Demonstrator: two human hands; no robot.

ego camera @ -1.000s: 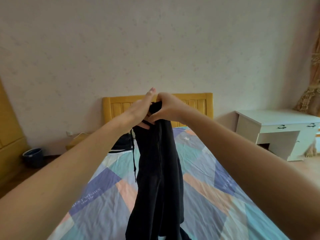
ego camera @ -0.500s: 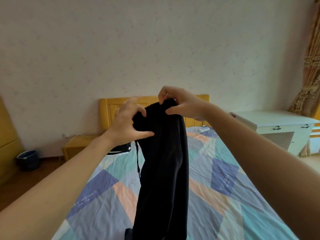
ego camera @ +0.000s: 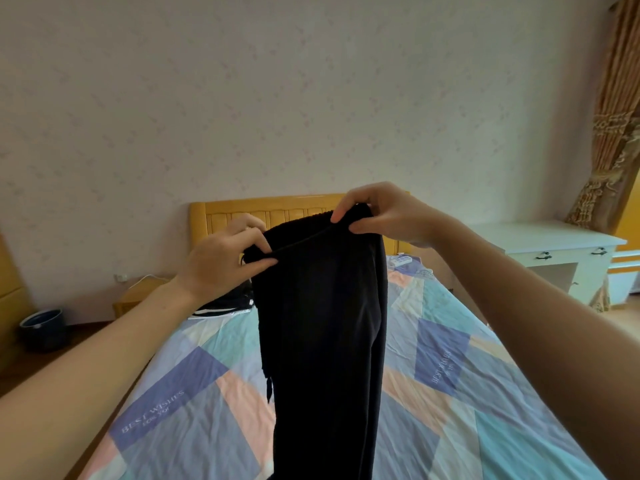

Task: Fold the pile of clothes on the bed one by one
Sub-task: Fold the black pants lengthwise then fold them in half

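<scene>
A pair of black trousers [ego camera: 323, 341] hangs in the air over the bed [ego camera: 450, 393], held up by the waistband. My left hand [ego camera: 221, 261] pinches the waistband's left end between thumb and fingers. My right hand [ego camera: 381, 216] pinches its right end, slightly higher. The legs drop straight down past the frame's bottom edge. A thin drawstring dangles at the left side. More dark clothes with white stripes [ego camera: 221, 304] lie on the bed near the headboard, partly hidden behind my left hand and the trousers.
The bed has a patchwork sheet and a yellow wooden headboard [ego camera: 277, 211]. A small white device [ego camera: 401, 260] lies near the pillow end. A wooden nightstand [ego camera: 138, 296] and dark bin [ego camera: 43, 327] stand left; a white desk [ego camera: 554, 251] and curtain [ego camera: 613, 140] stand right.
My hands have moved apart along the waistband, spreading it wide. The trousers now hang flatter and broader than before, and the view has tilted slightly.
</scene>
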